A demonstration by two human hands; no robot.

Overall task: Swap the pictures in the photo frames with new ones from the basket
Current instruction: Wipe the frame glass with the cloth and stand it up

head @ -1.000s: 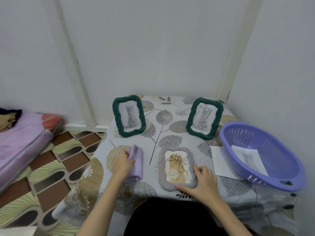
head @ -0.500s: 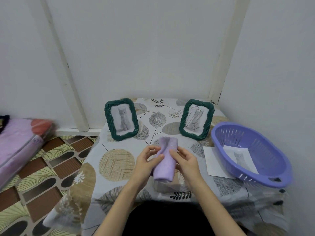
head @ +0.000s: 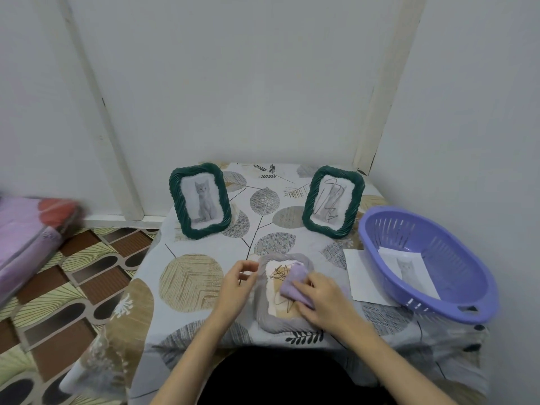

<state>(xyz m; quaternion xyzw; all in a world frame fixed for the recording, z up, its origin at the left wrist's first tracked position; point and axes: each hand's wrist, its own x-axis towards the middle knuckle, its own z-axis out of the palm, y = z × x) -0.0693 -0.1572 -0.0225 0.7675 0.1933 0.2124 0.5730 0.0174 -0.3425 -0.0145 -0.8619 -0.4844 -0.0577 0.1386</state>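
Left hand point(head: 238, 283) has let go of the purple cloth point(head: 293, 283) it was helping to hold half a second ago. Now it hangs just beside the gray frame point(head: 263, 314), fingers loosely bent, holding nothing. Right hand point(head: 324, 302) has carried the cloth down and presses it flat on the picture in that frame, which lies on the table point(head: 190, 285). This looks like wiping the frame clean, so I think its swap is done or nearly done.

Two green frames point(head: 200, 200) stand at the back, well apart. One cat picture point(head: 407, 268) lies in the basket point(head: 455, 302), with a white sheet point(head: 358, 276) just beside it.

The hand and cloth hide part of the drawing. The pink thing at the far left is blurry and cut off.
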